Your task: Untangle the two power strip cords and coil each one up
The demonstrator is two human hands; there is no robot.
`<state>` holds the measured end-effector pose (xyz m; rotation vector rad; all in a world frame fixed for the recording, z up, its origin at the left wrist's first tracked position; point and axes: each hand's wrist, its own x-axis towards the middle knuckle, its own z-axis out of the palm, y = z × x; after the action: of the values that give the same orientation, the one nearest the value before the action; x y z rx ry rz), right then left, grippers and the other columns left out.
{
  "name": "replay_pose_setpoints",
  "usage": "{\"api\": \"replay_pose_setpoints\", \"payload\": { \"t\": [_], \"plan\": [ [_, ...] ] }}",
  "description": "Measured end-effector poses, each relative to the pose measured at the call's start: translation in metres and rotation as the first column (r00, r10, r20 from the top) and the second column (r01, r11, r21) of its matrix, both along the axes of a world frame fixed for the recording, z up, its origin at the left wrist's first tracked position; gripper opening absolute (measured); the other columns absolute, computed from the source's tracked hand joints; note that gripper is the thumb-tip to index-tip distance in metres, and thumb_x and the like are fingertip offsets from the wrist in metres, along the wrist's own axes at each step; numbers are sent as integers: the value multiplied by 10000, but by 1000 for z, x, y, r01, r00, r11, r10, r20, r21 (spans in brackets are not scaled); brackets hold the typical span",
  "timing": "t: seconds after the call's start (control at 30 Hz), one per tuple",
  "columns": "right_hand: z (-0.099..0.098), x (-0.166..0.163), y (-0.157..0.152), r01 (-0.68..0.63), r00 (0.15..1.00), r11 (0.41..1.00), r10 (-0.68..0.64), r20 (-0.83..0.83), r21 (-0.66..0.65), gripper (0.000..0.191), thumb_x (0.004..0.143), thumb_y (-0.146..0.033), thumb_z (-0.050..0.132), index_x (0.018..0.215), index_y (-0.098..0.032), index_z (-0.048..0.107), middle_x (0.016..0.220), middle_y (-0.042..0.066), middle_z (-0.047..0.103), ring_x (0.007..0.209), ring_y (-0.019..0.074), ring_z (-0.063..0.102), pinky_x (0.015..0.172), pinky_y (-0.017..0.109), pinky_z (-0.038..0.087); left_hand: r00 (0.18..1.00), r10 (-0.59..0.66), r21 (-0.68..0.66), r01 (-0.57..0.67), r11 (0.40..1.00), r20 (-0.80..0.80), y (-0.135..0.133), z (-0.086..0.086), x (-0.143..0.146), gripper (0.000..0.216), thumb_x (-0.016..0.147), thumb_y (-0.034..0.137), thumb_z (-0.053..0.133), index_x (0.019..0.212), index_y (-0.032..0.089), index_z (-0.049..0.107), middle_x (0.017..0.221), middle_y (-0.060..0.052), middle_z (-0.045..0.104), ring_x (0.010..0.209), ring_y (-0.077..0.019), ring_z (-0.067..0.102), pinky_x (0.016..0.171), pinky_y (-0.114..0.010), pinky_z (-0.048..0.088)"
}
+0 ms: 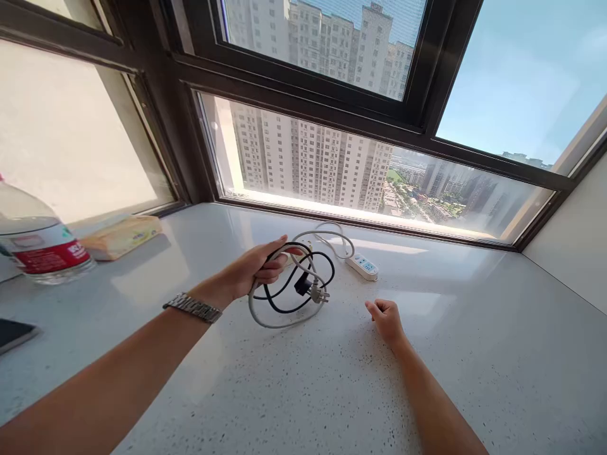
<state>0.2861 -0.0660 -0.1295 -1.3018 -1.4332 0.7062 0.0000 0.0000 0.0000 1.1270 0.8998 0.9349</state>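
Observation:
My left hand (pixel 258 268), with a metal watch (pixel 192 308) on its wrist, grips a bundle of looped cables (pixel 284 303), one white and one black, lifted a little above the pale speckled sill (pixel 303 379). A black plug with bare prongs (pixel 313 289) dangles from the loops. The white cable runs back to a white power strip (pixel 361 266) lying flat near the window. My right hand (pixel 386 319) rests on the sill to the right of the cables, fingers loosely curled, holding nothing.
A large water bottle with a red label (pixel 40 246) stands at the far left. Beside it lies a yellow pack of tissues (pixel 121 236). A dark phone (pixel 14 333) peeks in at the left edge. Dark-framed windows (pixel 303 107) close off the back.

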Motion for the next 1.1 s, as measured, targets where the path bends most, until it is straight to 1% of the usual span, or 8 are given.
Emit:
{"api": "replay_pose_setpoints", "payload": {
  "t": [0.23,0.33,0.47,0.57,0.63,0.77,0.97,1.1],
  "plan": [
    [-1,1,-1,4,1000,1000,-4,-16,-15,486,757,-508,542,449,-219,302,427,-54,283,425,79,246,418,237,247,987,-64,36,59,998,146,-13,-1,1,338,931,331,429,1078,117,644,517,70,248,412,-57,189,392,-188,252],
    [2,-2,-1,31,994,1000,-31,-102,2,417,758,-534,557,531,-191,489,478,-39,392,453,94,324,437,234,284,987,-117,72,109,991,111,-16,-6,-2,341,898,343,459,1093,144,656,569,45,312,449,-75,268,431,-216,310],
    [16,-19,7,42,964,997,-24,-265,65,466,803,-572,524,996,-171,664,893,81,665,735,177,581,573,256,429,978,-178,113,166,980,106,-18,-14,-2,347,843,382,525,1047,153,688,570,52,253,445,-68,195,405,-209,242],
    [33,-39,22,26,943,996,3,-334,83,561,818,-600,505,1200,-203,610,1202,108,624,1025,231,587,753,309,468,970,-184,105,169,980,159,-22,-19,2,346,828,383,535,1010,139,698,558,69,172,444,-65,129,392,-197,196],
    [42,-53,33,-22,920,1000,13,-393,-19,602,807,-616,513,1257,-221,577,1275,94,589,1082,240,572,771,316,470,965,-163,99,145,984,204,-26,-20,6,346,830,375,517,987,130,704,550,74,145,444,-70,114,389,-195,204],
    [48,-68,41,-150,893,969,49,-447,-195,586,787,-627,530,1222,-241,600,1254,63,609,1096,248,561,726,295,457,926,-67,88,36,995,371,-35,-23,10,306,796,331,517,850,118,730,520,80,110,425,-72,116,376,-192,230],
    [49,-71,30,-287,922,957,263,-284,-45,463,770,-572,580,980,-179,707,989,53,692,983,235,577,831,322,411,813,7,111,-88,990,582,-41,-23,16,346,834,315,484,745,117,753,491,90,54,399,-73,92,355,-187,260],
    [50,-74,30,-331,923,944,325,-208,5,462,712,-524,670,1021,-182,705,870,45,680,844,211,589,784,328,433,849,-72,82,34,996,523,-39,-17,24,386,862,393,543,719,100,750,486,102,55,397,-56,89,352,-170,252]
  ]
}}
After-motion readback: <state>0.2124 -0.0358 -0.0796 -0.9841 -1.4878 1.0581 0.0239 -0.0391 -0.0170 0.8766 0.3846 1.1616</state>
